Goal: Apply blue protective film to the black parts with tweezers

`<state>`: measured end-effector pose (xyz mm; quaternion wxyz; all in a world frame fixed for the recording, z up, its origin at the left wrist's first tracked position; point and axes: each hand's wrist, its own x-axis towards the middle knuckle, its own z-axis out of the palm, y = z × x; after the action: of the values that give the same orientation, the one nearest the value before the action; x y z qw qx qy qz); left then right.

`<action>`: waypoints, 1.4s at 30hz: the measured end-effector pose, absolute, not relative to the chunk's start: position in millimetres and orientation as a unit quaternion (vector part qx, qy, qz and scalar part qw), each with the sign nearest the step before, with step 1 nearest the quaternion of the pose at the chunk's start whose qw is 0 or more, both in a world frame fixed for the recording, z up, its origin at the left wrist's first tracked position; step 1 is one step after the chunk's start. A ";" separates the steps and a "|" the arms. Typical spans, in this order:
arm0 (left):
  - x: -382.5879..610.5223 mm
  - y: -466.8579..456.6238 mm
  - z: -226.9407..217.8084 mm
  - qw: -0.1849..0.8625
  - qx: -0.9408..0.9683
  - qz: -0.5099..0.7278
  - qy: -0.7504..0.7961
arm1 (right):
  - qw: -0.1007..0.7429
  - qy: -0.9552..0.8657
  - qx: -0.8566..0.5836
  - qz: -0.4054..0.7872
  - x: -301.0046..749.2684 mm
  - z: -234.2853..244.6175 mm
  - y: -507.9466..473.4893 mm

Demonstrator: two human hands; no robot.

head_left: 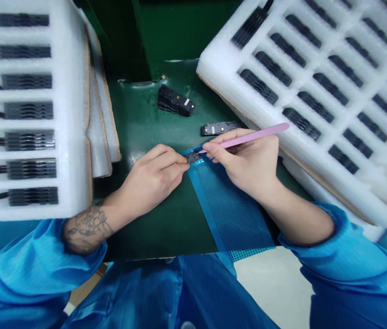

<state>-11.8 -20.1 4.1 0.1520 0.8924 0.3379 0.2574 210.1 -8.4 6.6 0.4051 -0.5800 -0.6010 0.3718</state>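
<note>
The person's left hand point(155, 176) and right hand point(244, 160) reach in towards each other, their fingertips point(184, 165) nearly meeting, both curled in a pinching grip. The tattooed left forearm point(92, 226) and bare right forearm point(296, 214) angle inward from blue sleeves point(337, 260) bunched below them.

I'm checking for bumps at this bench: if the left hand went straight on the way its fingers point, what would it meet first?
The small dark part at the fingertips of the left hand, probably already touching; depth is hard to judge from above. The right hand's fingers lie just beyond.
</note>
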 end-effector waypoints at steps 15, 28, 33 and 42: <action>-10.4 -19.9 1.7 0.122 0.902 0.250 0.329 | 0.414 -0.599 -0.571 0.379 210.1 5.7 -8.4; -10.2 -19.1 1.6 0.112 0.910 0.238 0.320 | 0.420 -0.602 -0.571 0.369 209.7 9.2 -7.2; -9.9 -18.7 2.3 0.101 0.912 0.236 0.318 | 0.415 -0.600 -0.570 0.378 210.3 7.1 -7.6; -10.9 -19.5 2.5 0.112 0.910 0.233 0.323 | 0.491 -0.641 -0.484 0.337 218.8 3.2 -7.9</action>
<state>-10.9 -19.5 2.5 0.1121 0.9103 0.3230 0.2333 218.8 -7.9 3.2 0.4909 -0.4839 -0.6412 0.3372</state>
